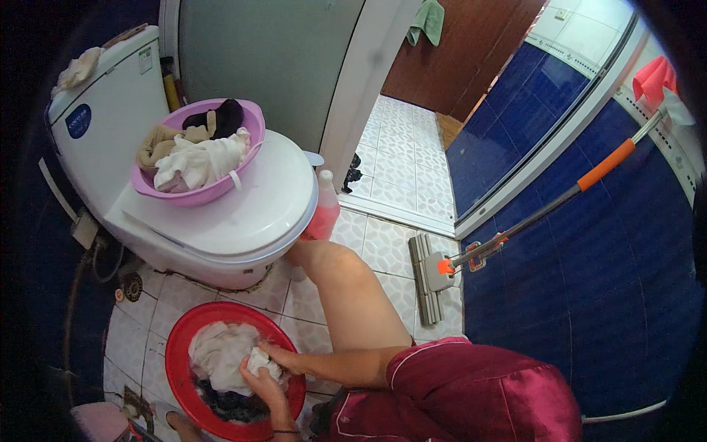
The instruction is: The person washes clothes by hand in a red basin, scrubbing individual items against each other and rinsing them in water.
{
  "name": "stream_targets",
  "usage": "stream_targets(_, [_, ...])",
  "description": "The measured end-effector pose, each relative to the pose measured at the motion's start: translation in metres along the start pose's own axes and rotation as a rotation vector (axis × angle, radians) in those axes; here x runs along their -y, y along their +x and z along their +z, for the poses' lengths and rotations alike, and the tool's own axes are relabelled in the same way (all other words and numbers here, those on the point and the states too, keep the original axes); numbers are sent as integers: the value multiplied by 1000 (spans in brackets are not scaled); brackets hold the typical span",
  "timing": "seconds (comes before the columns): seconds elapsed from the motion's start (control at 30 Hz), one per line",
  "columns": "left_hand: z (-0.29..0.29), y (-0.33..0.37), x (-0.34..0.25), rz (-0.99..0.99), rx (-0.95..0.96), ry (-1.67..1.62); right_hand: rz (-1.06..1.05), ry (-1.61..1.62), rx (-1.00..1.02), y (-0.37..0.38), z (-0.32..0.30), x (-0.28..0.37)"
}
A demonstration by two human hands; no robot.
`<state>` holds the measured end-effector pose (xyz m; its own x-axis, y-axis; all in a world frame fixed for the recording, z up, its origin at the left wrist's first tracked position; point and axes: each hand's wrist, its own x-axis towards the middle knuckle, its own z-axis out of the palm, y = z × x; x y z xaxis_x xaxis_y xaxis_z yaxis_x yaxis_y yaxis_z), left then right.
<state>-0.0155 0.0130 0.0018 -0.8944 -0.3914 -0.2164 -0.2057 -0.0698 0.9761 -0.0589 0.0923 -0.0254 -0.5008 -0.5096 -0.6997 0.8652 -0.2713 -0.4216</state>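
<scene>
Over a red basin (174, 353) on the floor, both my hands are closed on a small bunched white cloth (259, 361). My left hand (259, 384) grips it from the lower side, fingers curled around it. My right hand (280, 356) presses it from the upper side. Beside the hands, a larger wet white garment (223, 352) lies crumpled in the basin. Dark fabric (230, 404) sits under it along the lower edge. How far the small cloth is joined to the larger garment, I cannot tell.
A purple basin (195, 197) with white, tan and black clothes stands on the closed toilet lid (272, 214). Next to the toilet is a bottle of pink liquid (324, 210). A mop (431, 276) leans against the blue tiled wall. My bent right leg (357, 295) rises beside the red basin.
</scene>
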Motion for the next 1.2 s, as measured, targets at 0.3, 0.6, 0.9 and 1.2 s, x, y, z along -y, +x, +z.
stream_targets(0.3, [-12, -19, 14, 144, -16, 530, -94, 154, 147, 0, 7, -32])
stream_targets(0.6, [11, -28, -21, 711, 167, 387, -69, 252, -12, 9, -4, -14])
stream_targets(0.9, [7, -10, 7, 447, -15, 519, -104, 67, -79, 36, 2, -27])
stream_targets(1.2, [14, -5, 4, 239, -42, 339, -140, 278, -115, 22, 13, -14])
